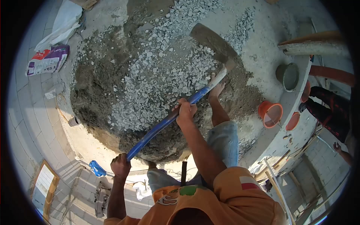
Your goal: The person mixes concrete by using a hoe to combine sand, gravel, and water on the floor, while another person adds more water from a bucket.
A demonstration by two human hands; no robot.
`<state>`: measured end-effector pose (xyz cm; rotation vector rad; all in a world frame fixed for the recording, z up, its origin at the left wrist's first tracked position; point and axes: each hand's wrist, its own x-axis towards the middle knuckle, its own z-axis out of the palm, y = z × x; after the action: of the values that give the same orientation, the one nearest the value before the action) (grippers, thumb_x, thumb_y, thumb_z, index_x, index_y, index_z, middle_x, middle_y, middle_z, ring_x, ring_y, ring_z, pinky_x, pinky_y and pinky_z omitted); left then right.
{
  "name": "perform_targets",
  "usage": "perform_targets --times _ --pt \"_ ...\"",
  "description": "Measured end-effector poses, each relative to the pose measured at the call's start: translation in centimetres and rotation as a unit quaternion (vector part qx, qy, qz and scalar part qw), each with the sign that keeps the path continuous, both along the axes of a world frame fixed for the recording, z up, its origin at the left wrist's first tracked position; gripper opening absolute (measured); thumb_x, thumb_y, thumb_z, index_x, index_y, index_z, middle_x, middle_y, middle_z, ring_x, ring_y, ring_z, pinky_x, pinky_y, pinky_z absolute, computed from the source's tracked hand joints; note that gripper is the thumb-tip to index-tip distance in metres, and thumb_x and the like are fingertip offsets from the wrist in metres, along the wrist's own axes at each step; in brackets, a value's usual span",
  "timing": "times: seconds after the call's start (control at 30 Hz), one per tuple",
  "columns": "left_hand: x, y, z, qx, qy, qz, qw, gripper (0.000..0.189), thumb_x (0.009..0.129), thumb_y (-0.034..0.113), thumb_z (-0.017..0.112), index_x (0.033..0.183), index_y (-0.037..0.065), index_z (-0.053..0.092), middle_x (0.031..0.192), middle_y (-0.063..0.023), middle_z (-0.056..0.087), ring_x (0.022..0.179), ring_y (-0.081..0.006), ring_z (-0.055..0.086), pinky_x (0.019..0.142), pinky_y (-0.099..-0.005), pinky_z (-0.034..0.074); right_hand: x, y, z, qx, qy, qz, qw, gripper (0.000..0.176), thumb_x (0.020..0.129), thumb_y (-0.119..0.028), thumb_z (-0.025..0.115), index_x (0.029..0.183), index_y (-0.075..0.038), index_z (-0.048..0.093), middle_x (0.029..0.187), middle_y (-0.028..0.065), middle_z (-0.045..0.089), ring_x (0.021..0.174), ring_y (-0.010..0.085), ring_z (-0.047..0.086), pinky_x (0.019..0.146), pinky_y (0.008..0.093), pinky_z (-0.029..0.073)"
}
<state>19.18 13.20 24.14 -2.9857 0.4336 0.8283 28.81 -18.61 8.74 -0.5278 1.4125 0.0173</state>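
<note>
A long-handled hoe [157,129] with a blue-wrapped handle lies slantwise across the head view. Near the lower end of the handle, my left hand [120,165] is wrapped round it. Farther up, about mid-handle, my right hand [186,111] grips it too. The broad, dirty hoe blade [214,42] is at the upper right, over the edge of a heap of grey gravel [153,82] and dark wet sand or mortar [93,90]. My bare right foot [216,87] stands beside the heap, just under the handle's far end.
Orange buckets [270,114] and a dark bucket [288,76] stand at the right. Another person [330,112] is at the far right edge. A purple, white and red bag [48,60] lies at the upper left. A framed panel [44,187] is at the lower left.
</note>
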Motion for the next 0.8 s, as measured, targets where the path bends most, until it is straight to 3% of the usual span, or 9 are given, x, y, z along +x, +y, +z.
perform_targets --times 0.07,0.13,0.23,0.33,0.4,0.53,0.63,0.7,0.8 --pt "5.8 -9.1 -8.1 -0.069 -0.035 -0.011 0.997 0.022 0.066 0.011 0.066 0.082 0.011 0.051 0.070 -0.0078 0.057 0.061 -0.0299 0.061 0.054 -0.0423 0.049 6.1 -11.4 -3.4 -0.058 -0.029 0.005 0.998 0.006 0.080 0.002 0.055 0.078 0.001 0.049 0.063 0.0082 0.047 0.047 0.0203 0.047 0.045 0.0396 0.043" --pt "11.3 -20.5 -12.5 -0.125 -0.027 0.007 0.992 0.024 0.067 0.010 0.068 0.084 0.011 0.052 0.073 -0.0077 0.060 0.062 -0.0292 0.063 0.056 -0.0409 0.052 11.1 -23.3 -7.9 -0.146 -0.063 0.013 0.987 0.005 0.077 0.004 0.056 0.080 0.005 0.051 0.064 0.0116 0.051 0.049 0.0225 0.048 0.046 0.0400 0.046" --pt "15.5 -34.3 -16.6 -0.190 -0.030 0.011 0.981 0.029 0.066 0.007 0.071 0.090 0.007 0.055 0.075 -0.0104 0.063 0.064 -0.0317 0.066 0.057 -0.0411 0.054 16.7 -38.3 -10.9 -0.228 -0.070 0.082 0.968 0.007 0.077 0.003 0.058 0.080 0.006 0.051 0.060 0.0109 0.050 0.049 0.0231 0.049 0.049 0.0412 0.047" --pt "16.8 -41.2 -19.2 -0.230 0.006 0.035 0.972 0.028 0.068 0.007 0.068 0.092 0.004 0.055 0.076 -0.0127 0.065 0.066 -0.0338 0.066 0.058 -0.0432 0.054 18.9 -46.0 -14.6 -0.241 -0.040 0.103 0.964 0.006 0.077 0.003 0.057 0.077 0.006 0.052 0.061 0.0113 0.050 0.050 0.0232 0.049 0.049 0.0401 0.047" --pt "16.8 -42.7 -19.7 -0.254 0.088 0.068 0.961 0.027 0.069 0.007 0.067 0.092 0.002 0.052 0.074 -0.0165 0.065 0.066 -0.0360 0.066 0.059 -0.0463 0.053 18.5 -47.2 -16.1 -0.222 0.010 0.131 0.966 0.005 0.079 0.003 0.055 0.076 0.000 0.051 0.060 0.0076 0.047 0.049 0.0199 0.045 0.049 0.0364 0.045" --pt "12.6 -39.1 -18.2 -0.233 0.146 0.046 0.960 0.027 0.070 0.006 0.064 0.093 0.001 0.050 0.067 -0.0195 0.063 0.063 -0.0400 0.064 0.059 -0.0500 0.051 14.5 -42.8 -15.9 -0.214 0.034 0.130 0.968 0.005 0.079 0.004 0.053 0.075 0.001 0.051 0.060 0.0083 0.047 0.049 0.0202 0.045 0.049 0.0364 0.045" --pt "9.0 -35.0 -12.5 -0.200 0.192 0.047 0.960 0.025 0.070 0.003 0.064 0.091 0.000 0.051 0.068 -0.0194 0.063 0.064 -0.0387 0.065 0.059 -0.0479 0.052 11.0 -36.8 -12.3 -0.239 0.109 0.164 0.951 0.002 0.074 0.005 0.053 0.072 0.006 0.053 0.060 0.0150 0.050 0.046 0.0266 0.050 0.044 0.0421 0.044" --pt "6.0 -30.8 -8.9 -0.181 0.205 0.059 0.960 0.025 0.071 0.005 0.063 0.091 0.000 0.051 0.068 -0.0201 0.063 0.065 -0.0398 0.065 0.060 -0.0496 0.052 7.8 -32.2 -12.7 -0.232 0.102 0.181 0.950 0.003 0.074 0.003 0.055 0.075 0.005 0.052 0.061 0.0135 0.051 0.046 0.0248 0.050 0.045 0.0403 0.043" --pt "0.7 -23.4 -4.2 -0.144 0.217 0.078 0.962 0.024 0.072 0.008 0.063 0.092 0.001 0.051 0.069 -0.0215 0.063 0.067 -0.0414 0.064 0.062 -0.0521 0.051 0.7 -25.7 -19.4 -0.247 0.165 0.245 0.923 0.005 0.073 0.004 0.055 0.073 0.002 0.051 0.059 0.0118 0.051 0.046 0.0233 0.050 0.043 0.0382 0.040"
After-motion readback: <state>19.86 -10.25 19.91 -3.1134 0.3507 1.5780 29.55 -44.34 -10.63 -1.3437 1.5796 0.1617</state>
